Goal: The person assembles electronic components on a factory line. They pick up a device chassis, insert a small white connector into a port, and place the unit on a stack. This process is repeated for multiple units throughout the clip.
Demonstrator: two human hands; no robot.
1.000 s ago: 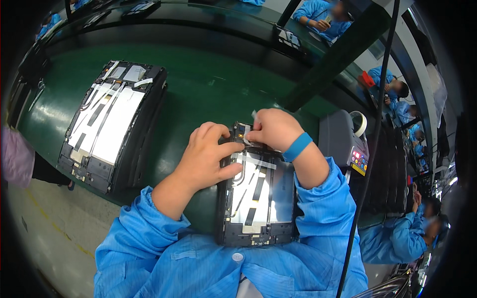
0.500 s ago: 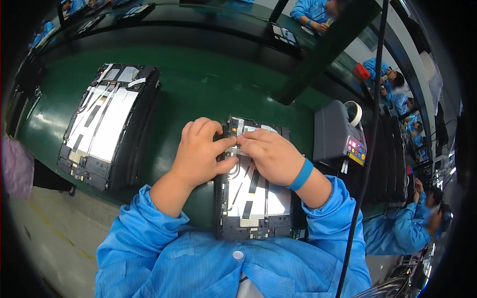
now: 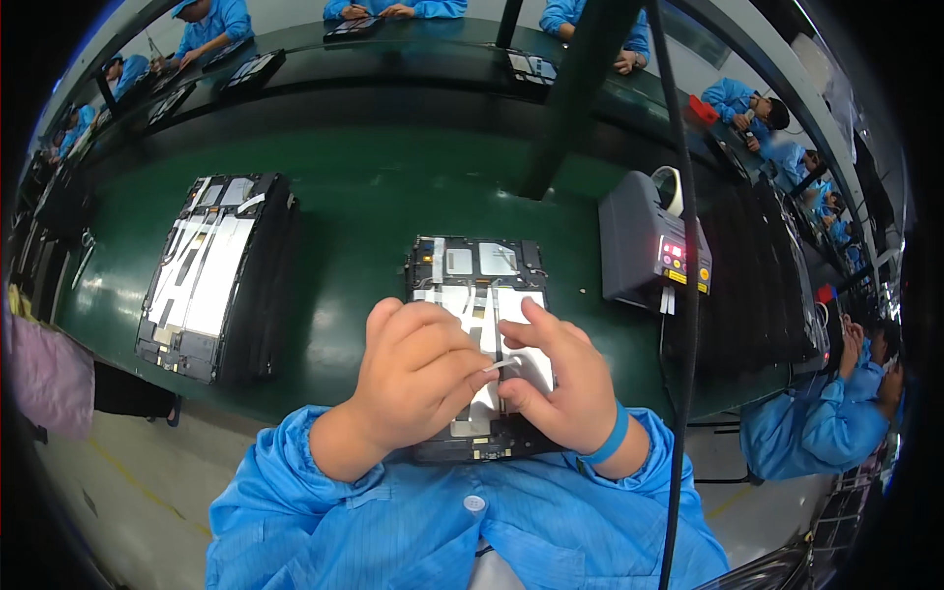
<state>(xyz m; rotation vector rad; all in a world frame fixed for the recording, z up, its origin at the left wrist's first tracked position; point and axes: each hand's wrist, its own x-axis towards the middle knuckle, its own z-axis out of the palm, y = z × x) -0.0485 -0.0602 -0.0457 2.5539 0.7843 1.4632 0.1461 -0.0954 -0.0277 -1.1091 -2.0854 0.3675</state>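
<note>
An opened tablet-like device [image 3: 497, 258] lies in front of me, its black frame and silver panels exposed and its near edge close to my body. Over its middle, my left hand [image 3: 413, 379] is closed, pinching a small whitish strip of tape [image 3: 503, 364] between thumb and forefinger. The strip's free end points toward my right hand [image 3: 565, 383], which hovers over the device's right side. That hand's thumb and fingers are spread apart, and a blue band circles its wrist. Both hands hide much of the device's lower half.
A stack of similar opened devices [image 3: 202, 275] stands on the green bench [image 3: 344, 177] to the left. At right sits a grey tape dispenser [image 3: 639, 246] with lit buttons, beside a row of dark panels [image 3: 742, 265]. A black cable [image 3: 688, 344] hangs on the right. Co-workers in blue sit beyond.
My hands have moved from the device's top edge down toward its middle. The left now holds a strip of tape, and the right's fingers have spread. The view has shifted.
</note>
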